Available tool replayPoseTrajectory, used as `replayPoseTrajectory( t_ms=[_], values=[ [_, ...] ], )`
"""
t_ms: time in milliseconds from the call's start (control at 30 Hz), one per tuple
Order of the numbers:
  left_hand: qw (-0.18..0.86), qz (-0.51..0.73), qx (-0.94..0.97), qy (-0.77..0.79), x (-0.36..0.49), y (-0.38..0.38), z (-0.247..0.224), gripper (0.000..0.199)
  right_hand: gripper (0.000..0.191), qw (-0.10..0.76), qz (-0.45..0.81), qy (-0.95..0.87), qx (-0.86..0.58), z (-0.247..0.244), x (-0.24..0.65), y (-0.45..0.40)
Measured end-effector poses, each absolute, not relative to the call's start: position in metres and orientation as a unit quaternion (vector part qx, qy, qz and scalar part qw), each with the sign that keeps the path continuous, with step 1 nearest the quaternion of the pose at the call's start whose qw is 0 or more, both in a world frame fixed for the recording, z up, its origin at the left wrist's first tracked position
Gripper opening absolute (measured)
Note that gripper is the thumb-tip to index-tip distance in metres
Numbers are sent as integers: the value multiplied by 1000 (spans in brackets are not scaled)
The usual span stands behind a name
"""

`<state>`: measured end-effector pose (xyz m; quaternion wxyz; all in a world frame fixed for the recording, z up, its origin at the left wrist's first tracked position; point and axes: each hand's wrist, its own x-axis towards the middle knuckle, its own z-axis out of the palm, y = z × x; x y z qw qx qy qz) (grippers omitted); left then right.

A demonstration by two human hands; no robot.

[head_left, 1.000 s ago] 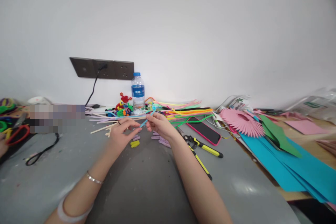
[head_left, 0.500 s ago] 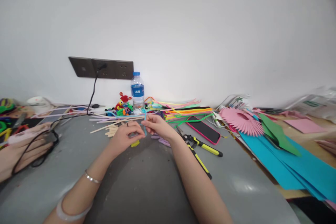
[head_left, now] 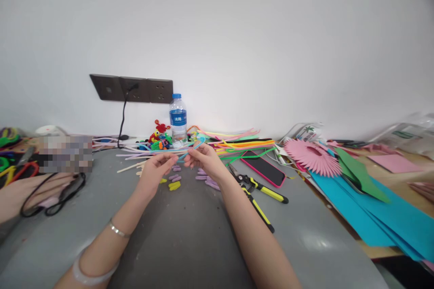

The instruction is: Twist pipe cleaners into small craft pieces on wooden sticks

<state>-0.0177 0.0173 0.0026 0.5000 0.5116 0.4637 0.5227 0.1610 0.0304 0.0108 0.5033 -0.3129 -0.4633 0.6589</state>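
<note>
Between my two hands, a little above the grey table, is a light blue pipe cleaner [head_left: 183, 157] with a bent end by my right fingers. My left hand [head_left: 158, 168] pinches its left end between thumb and fingertips. On the other side, my right hand [head_left: 202, 158] has its fingers closed round the same pipe cleaner. Below them lie short folded purple pieces [head_left: 210, 182] and yellow pieces [head_left: 174, 185]. Beyond my hands spreads a bundle of long coloured pipe cleaners [head_left: 244, 144], partly hidden by my right hand.
Pliers with yellow-black handles [head_left: 259, 189] and a pink-edged phone [head_left: 264, 169] lie right of my right forearm. A water bottle [head_left: 178, 119] stands by the wall. Blue paper sheets [head_left: 366, 210] are at the right. Another person's hand [head_left: 44, 189] and a black cable [head_left: 83, 187] are at the left.
My left hand has shifted slightly left and my right hand has turned. The blue pipe cleaner went from upright to more level. At the left, the other person's hand and the cable moved.
</note>
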Motion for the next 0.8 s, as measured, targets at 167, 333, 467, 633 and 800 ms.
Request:
replayPoseTrajectory(
  t_ms=[167,333,467,633,800],
  values=[
    [486,527,520,465,-19,18,-1,41,47,500,668,-459,-307,12,161,30],
    [452,499,583,456,-19,17,3,34,45,494,655,-475,-318,10,163,31],
    [443,439,656,425,-18,12,9,31,43,488,615,-524,-330,12,164,28],
    [475,351,698,405,-16,7,11,30,43,436,599,-588,-324,16,164,24],
    [475,431,629,439,-18,11,7,29,42,504,602,-521,-334,11,166,30]
  ],
)
